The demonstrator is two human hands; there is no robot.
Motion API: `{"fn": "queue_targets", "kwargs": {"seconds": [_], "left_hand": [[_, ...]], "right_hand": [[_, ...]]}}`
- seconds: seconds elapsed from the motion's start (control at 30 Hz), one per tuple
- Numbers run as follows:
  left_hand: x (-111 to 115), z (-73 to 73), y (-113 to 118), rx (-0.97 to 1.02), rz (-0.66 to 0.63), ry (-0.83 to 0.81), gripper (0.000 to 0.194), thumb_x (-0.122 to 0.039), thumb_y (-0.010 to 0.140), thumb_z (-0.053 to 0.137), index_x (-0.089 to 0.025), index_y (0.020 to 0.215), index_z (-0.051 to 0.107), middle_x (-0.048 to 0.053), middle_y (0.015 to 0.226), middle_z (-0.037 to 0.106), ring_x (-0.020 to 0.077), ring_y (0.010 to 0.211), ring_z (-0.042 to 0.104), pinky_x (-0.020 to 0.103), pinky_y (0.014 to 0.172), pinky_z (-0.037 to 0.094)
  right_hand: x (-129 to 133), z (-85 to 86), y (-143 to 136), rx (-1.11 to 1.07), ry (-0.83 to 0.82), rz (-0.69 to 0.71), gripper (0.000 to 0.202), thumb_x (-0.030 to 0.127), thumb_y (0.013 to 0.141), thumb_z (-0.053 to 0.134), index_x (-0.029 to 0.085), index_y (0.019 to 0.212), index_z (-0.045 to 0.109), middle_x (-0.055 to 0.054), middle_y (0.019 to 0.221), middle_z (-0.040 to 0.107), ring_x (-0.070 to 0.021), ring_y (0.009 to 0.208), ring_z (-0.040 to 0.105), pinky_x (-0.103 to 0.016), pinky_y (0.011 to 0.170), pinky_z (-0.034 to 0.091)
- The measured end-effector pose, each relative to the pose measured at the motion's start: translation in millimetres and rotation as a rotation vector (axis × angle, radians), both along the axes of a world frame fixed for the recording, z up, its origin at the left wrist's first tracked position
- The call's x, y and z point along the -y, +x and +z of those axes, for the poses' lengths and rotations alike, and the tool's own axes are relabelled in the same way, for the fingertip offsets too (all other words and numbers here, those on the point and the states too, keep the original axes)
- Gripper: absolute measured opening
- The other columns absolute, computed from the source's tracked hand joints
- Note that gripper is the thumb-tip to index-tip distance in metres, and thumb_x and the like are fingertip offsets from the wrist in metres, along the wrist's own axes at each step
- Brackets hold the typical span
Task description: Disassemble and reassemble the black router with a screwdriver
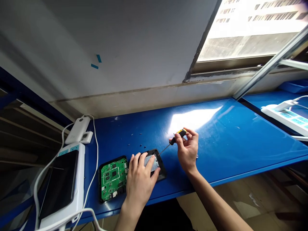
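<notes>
My left hand [141, 176] lies with fingers spread across a black plastic casing [162, 170] that has a silvery metal plate [154, 163] set in it, pressing on it from above. My right hand [189, 147] is closed around the black and yellow handle of a screwdriver [172, 141]. The screwdriver slants down to the left, its tip at the casing's upper right part; whether it sits in a screw I cannot tell. Left of my left hand, a green circuit board [113, 178] sits in a black shell, its right side partly covered by my hand.
Several small screws [141, 145] lie loose beyond the casing. At the left, a black phone [60, 183] rests on a white power strip [80, 170], near a white power bank [78, 130] and loose cables. Another power strip [288, 118] lies at the right, past a metal frame post.
</notes>
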State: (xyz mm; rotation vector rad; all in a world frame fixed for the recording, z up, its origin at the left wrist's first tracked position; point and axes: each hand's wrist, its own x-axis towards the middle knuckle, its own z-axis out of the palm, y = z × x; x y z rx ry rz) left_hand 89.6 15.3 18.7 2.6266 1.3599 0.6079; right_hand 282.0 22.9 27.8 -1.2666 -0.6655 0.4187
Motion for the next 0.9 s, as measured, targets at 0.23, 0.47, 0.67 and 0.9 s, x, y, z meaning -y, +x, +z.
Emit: {"fn": "queue_targets", "kwargs": {"seconds": [0.23,0.47,0.67,0.9], "left_hand": [[-1.0,0.5,-0.7,-0.009,-0.010,0.004,0.032,-0.034,0.093,0.067,-0.027,0.124,0.071,0.009,0.129,0.068,0.0338,0.125,0.057,0.060,0.111,0.046],[-1.2,1.5,-0.1,-0.011,-0.016,0.000,0.032,-0.034,0.094,0.068,-0.026,0.125,0.071,0.009,0.129,0.067,0.0339,0.126,0.056,0.059,0.112,0.045],[-2.0,2.9,-0.8,-0.003,-0.022,-0.001,0.032,-0.033,0.093,0.068,-0.025,0.124,0.071,0.009,0.127,0.068,0.0346,0.125,0.056,0.059,0.109,0.048],[-2.0,0.8,-0.9,0.001,-0.021,-0.018,0.033,-0.034,0.093,0.069,-0.026,0.125,0.070,0.008,0.129,0.068,0.0340,0.125,0.057,0.058,0.109,0.048]], "right_hand": [[5.5,-2.5,-3.8,0.003,0.012,-0.014,0.042,0.042,0.088,0.074,0.027,0.114,0.046,0.002,0.102,0.059,-0.0112,0.057,0.072,-0.029,0.062,0.065],[5.8,-4.7,-5.1,0.012,0.018,-0.009,0.042,0.041,0.087,0.075,0.026,0.115,0.046,0.001,0.104,0.058,-0.0102,0.057,0.071,-0.027,0.061,0.064],[5.4,-4.8,-5.3,-0.001,0.035,-0.017,0.043,0.041,0.086,0.076,0.026,0.114,0.047,0.001,0.103,0.059,-0.0113,0.057,0.072,-0.028,0.061,0.064],[4.9,-5.4,-6.7,0.017,0.054,-0.009,0.042,0.041,0.087,0.075,0.027,0.116,0.048,0.001,0.102,0.060,-0.0121,0.059,0.073,-0.030,0.062,0.066]]}}
